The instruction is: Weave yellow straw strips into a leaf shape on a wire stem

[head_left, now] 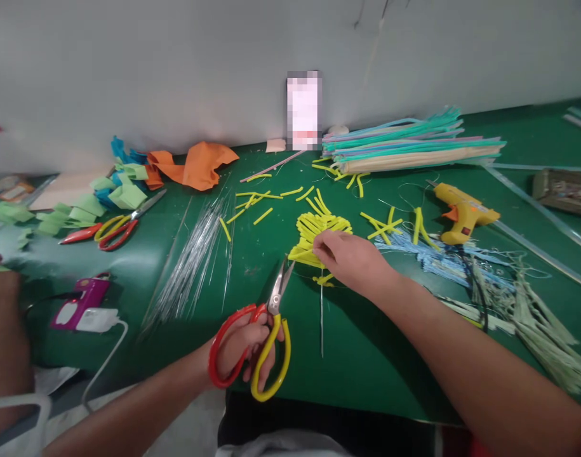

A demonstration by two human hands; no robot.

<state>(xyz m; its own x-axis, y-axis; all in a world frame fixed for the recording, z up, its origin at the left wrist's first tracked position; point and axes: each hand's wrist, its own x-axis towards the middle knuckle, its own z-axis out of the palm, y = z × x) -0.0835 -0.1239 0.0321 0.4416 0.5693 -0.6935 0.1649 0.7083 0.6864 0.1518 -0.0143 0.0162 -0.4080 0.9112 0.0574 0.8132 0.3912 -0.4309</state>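
Note:
My left hand (252,343) is wrapped around a pair of scissors (274,304) with one red and one yellow handle. The blades point up the table and stand slightly apart, with their tips close to the yellow pipe-cleaner shape (309,238). That fan-like shape is made of rows of bent yellow pieces. My right hand (345,257) has its fingers pinched at the shape's right side and hides part of it. Below, a thin wire stem (321,324) runs toward me. Cut yellow pipe-cleaner pieces (263,216) lie scattered around.
A bundle of coloured pipe cleaners (414,146) lies at the back, right of a propped phone (304,111). The yellow glue gun (466,212) is at right, near blue tassels (430,254). Leftward are wires (190,266), another pair of scissors (116,228), orange paper (204,165) and a purple power strip (83,301).

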